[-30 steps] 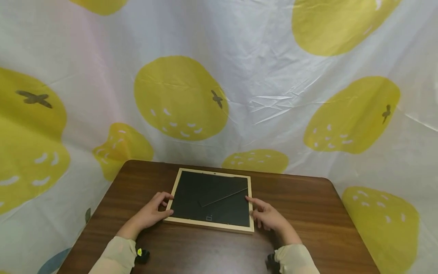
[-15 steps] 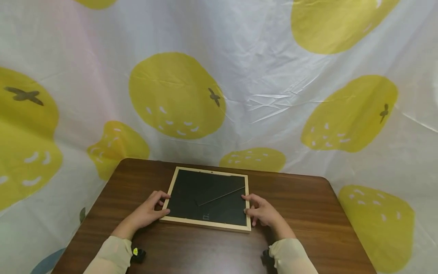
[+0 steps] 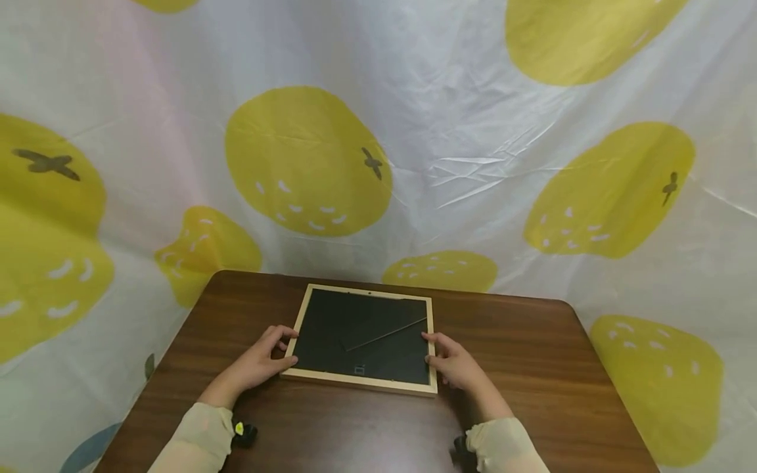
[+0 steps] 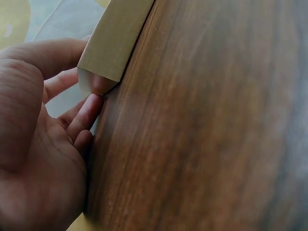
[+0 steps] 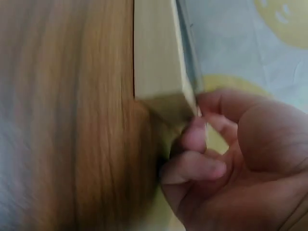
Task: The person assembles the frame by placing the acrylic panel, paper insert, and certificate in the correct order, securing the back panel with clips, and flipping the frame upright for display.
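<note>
- From my remote seat, the left hand (image 3: pixel 257 363) reaches in from lower left, fingers and thumb clamped on the frame's (image 3: pixel 355 379) left edge.
- The right hand (image 3: pixel 464 369) mirrors it — fingers clamped on the right edge.
- A small mark (image 3: pixel 359 370) on the black panel (image 3: pixel 372 322) is too small for me to read.
- The pale, squared frame lies lower centre, on the wood-grained counter (image 3: pixel 503 335).

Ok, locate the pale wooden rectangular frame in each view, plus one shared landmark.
Head: the pale wooden rectangular frame, below centre.
Left wrist: top, left of centre, running off the upper edge.
Right wrist: top centre, also cut off above.
Shared landmark: dark brown wood-grain table.
</note>
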Tool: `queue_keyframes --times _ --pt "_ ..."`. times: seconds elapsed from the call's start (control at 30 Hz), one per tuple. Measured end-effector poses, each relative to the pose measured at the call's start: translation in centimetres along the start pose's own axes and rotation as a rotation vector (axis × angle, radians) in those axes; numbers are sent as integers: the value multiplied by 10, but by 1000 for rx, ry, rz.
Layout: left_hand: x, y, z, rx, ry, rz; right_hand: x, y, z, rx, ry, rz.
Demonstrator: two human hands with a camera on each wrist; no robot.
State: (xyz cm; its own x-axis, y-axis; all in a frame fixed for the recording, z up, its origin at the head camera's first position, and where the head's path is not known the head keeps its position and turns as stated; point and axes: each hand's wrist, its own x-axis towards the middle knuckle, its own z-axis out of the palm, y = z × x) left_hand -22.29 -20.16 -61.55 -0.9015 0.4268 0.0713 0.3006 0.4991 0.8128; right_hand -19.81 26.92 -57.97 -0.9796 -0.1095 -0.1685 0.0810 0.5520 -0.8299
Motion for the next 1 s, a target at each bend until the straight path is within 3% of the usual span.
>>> queue_keyframes --times 0.1,0.17,0.33,0.4,0.53,0.7,1.0 --pt "-1 -2 0 15 -1 -15 -12 -15 10 -105 102 -57" --pt "-3 -4 -1 27 3 -17 -18 -27 19 -206 116 -152" --pt "-3 -5 -2 32 19 -6 -23 -46 40 -433 -6 -454" --pt "-3 -5 -3 25 22 5 -23 -47 45 -511 -17 -519" --pt "-4 -4 -1 22 7 2 -23 -41 49 -609 21 -546" --pt "-2 -2 3 66 4 -29 -22 -35 47 -647 37 -565" --pt "6 3 3 135 4 -53 -22 -36 42 -617 37 -556"
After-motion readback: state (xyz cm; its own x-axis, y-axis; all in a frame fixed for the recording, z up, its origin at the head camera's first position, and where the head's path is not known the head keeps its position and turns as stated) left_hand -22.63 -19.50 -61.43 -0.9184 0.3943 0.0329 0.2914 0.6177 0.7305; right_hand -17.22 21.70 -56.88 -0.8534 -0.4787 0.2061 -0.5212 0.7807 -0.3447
